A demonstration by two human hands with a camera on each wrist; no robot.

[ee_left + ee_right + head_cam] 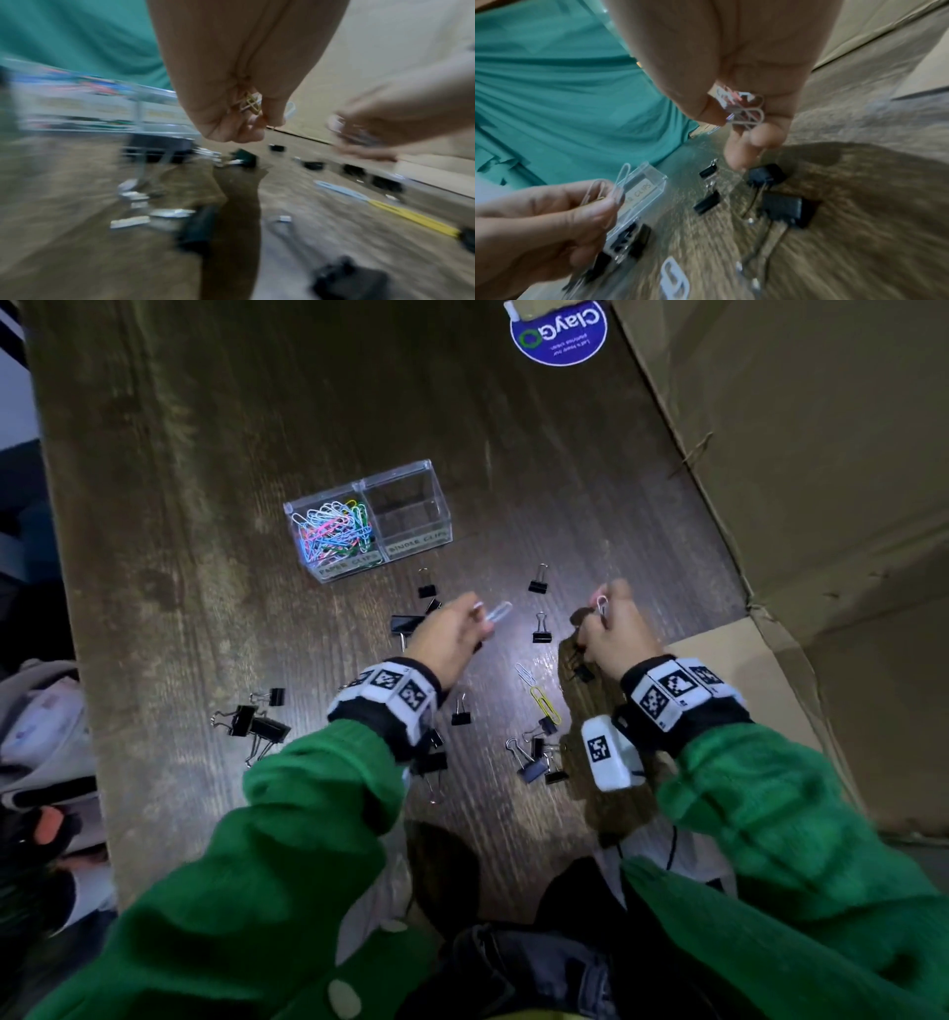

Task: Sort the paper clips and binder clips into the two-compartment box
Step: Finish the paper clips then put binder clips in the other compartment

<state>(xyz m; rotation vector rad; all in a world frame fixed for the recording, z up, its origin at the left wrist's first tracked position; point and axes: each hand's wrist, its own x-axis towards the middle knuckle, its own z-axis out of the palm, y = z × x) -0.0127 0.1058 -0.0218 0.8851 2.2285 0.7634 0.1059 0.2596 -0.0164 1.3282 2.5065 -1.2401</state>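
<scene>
A clear two-compartment box (411, 469) stands mid-table. Its left half is full of coloured paper clips (334, 526) and its right half looks empty. In front of the box, my left hand (480, 613) pinches a few pale paper clips (497, 612), which show as yellow and white clips (250, 103) in the left wrist view. My right hand (601, 614) pinches white and pink paper clips (746, 113) above the table. Black binder clips (540, 629) lie scattered around both hands. A white paper clip (525, 673) and a yellow paper clip (545, 703) lie between my wrists.
A large cardboard box (821, 505) walls off the right side of the dark wooden table (205, 454). A round blue sticker (560, 333) sits at the far edge. More binder clips (257, 721) lie near the left front. Bags lie beyond the table's left edge.
</scene>
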